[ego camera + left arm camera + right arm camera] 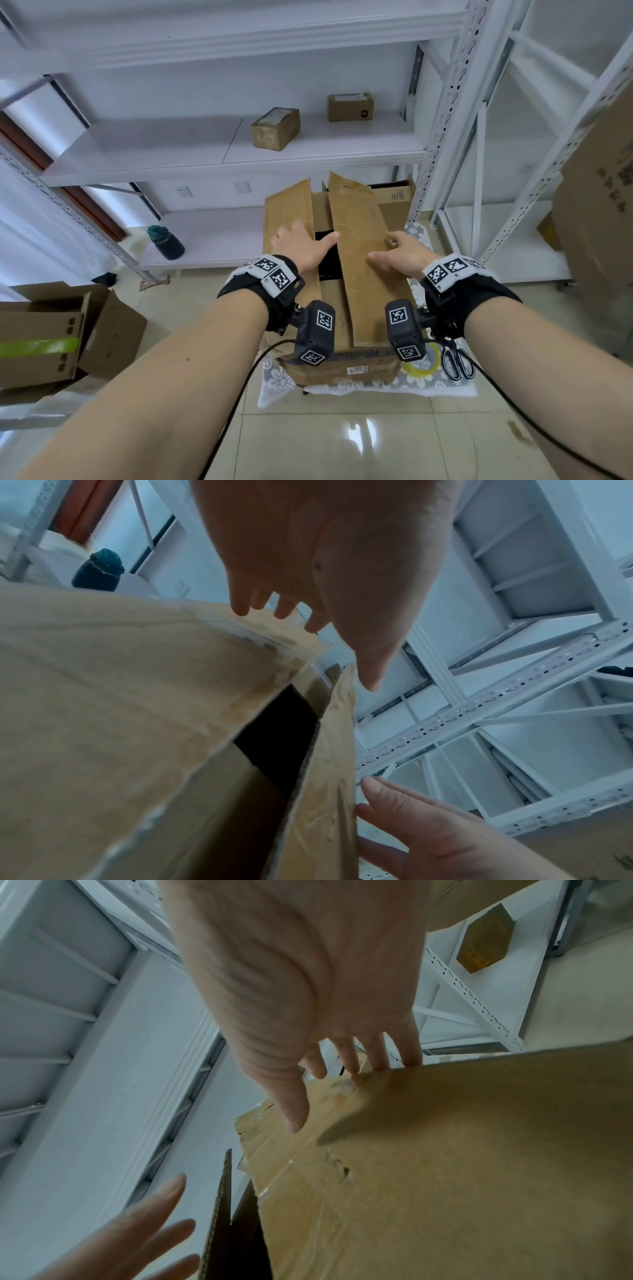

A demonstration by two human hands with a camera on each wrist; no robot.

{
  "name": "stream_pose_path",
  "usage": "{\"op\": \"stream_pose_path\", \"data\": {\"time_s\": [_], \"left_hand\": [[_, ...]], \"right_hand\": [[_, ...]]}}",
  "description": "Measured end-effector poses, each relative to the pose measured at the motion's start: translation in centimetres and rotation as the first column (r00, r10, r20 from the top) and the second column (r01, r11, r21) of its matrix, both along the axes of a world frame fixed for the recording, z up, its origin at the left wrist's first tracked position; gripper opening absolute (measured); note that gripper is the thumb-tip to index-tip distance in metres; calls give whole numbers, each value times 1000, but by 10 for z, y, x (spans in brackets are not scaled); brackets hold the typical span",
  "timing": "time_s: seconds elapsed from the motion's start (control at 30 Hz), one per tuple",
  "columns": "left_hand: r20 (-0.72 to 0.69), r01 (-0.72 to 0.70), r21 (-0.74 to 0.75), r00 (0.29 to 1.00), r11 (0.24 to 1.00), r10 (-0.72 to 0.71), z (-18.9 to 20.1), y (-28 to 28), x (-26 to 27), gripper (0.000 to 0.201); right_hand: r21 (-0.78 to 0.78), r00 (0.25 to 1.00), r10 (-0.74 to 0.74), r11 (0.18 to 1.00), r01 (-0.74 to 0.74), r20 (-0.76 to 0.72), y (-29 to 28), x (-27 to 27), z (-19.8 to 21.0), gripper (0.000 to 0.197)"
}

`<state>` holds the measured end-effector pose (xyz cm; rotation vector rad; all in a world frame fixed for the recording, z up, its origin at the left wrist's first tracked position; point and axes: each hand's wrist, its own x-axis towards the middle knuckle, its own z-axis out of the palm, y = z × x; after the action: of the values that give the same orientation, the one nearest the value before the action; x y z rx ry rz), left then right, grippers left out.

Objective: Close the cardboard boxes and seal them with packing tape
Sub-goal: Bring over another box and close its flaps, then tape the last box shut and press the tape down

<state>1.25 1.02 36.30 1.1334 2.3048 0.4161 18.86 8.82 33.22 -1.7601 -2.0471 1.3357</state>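
A tall brown cardboard box (342,368) stands on a small cloth-covered stand before me. Its left flap (289,212) and right flap (363,246) are folded inward with a dark gap (327,255) between them. My left hand (301,241) lies flat with spread fingers on the left flap (120,696). My right hand (399,248) presses flat on the right flap (462,1164). Beside the box at the right lie a yellowish roll of packing tape (426,365) and black scissors (457,361).
White metal shelving (239,150) stands behind the box with two small boxes (275,128) on it and a dark bottle (166,241) lower down. An open carton (51,335) with green tape sits on the floor at left. A big carton (599,205) looms at right.
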Motion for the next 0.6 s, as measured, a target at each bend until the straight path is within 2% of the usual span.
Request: {"op": "stream_pose_path", "data": {"time_s": [0.17, 0.3, 0.4, 0.6], "left_hand": [[-19, 95, 111, 995, 989, -94, 15, 9, 17, 69], [-26, 228, 201, 973, 953, -227, 25, 16, 49, 49], [-25, 326, 223, 944, 919, -329, 31, 22, 82, 40], [178, 498, 153, 836, 854, -519, 30, 29, 160, 37]], "right_hand": [[-33, 998, -43, 999, 41, -50, 1, 17, 8, 67], [-187, 993, -57, 982, 37, -103, 3, 42, 10, 67], [-259, 987, -64, 966, 23, -148, 3, 67, 10, 54], [-276, 982, -83, 961, 33, -171, -4, 128, 9, 27]]}}
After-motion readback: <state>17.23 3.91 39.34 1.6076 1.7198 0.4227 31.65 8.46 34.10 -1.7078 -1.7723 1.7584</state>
